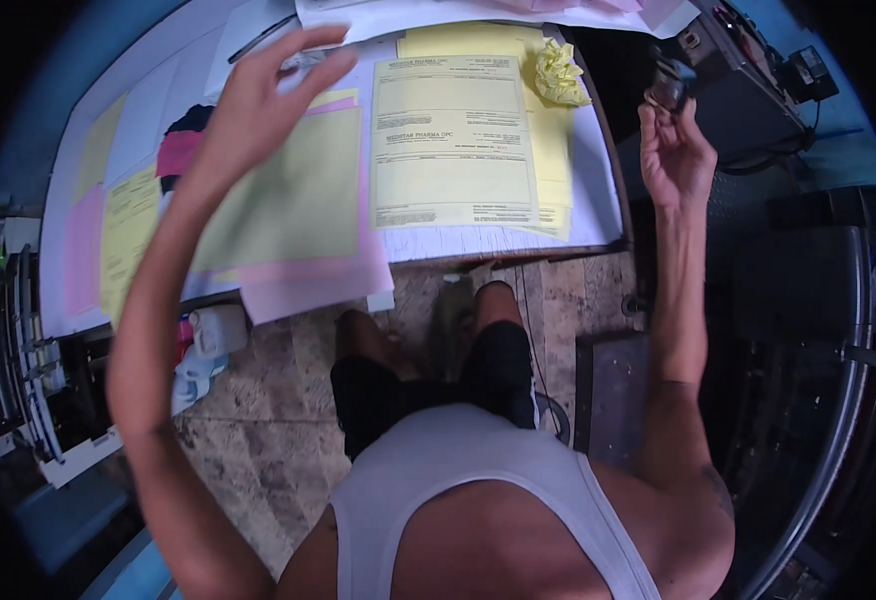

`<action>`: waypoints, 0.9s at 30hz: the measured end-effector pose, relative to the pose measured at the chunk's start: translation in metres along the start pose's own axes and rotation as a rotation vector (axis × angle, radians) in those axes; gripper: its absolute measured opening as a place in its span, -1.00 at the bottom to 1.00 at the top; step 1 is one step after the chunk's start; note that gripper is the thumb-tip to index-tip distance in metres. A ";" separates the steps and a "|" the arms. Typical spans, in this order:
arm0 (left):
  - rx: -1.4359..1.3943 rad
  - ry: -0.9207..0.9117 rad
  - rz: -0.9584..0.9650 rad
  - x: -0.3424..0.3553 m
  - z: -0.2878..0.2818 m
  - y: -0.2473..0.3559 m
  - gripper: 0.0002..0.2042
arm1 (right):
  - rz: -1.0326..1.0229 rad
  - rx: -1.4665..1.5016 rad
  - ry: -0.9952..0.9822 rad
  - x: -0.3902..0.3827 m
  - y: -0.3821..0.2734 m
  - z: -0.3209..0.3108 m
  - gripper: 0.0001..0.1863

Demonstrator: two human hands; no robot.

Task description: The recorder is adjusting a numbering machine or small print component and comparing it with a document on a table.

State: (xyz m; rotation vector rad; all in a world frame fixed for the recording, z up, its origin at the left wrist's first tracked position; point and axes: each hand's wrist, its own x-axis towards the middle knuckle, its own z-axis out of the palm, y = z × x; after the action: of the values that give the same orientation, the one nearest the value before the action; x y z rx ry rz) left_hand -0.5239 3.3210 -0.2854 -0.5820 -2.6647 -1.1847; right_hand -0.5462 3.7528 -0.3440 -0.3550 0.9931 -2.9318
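Observation:
My left hand point(273, 100) is raised over the left side of the table, thumb and fingers apart, with nothing in it. Below it lie a yellowish sheet point(288, 195) and pink sheets point(308, 285) that overhang the front edge. Beyond the table's right edge, my right hand point(680, 160) is closed around a small dark, shiny object point(670, 85) whose kind I cannot make out. Between the hands rests a stack of pale yellow printed forms point(453, 150). A crumpled yellow paper point(561, 75) sits at its far right corner.
Other yellow forms point(128, 235) and a pink and black cloth point(180, 150) lie on the white table point(428, 243) at left. A dark machine point(738, 85) stands at the right. A white plastic jug point(218, 330) is on the floor below the table's left front.

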 end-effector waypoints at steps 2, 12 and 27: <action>0.078 0.110 -0.005 -0.042 -0.008 0.019 -0.55 | -0.078 0.131 0.140 -0.024 -0.019 0.002 -0.72; 0.130 -0.084 -0.454 -0.257 0.012 0.074 -0.55 | -0.030 0.477 0.413 -0.118 -0.080 0.085 -0.79; 0.522 -0.378 -0.181 -0.085 0.126 0.062 -0.11 | 0.345 0.191 0.647 -0.054 -0.030 0.049 -0.76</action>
State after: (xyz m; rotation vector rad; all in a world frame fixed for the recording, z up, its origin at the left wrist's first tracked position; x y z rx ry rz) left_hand -0.4202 3.4279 -0.3541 -0.5169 -3.2215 -0.3862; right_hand -0.4815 3.7525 -0.2991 0.7360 0.6924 -2.8042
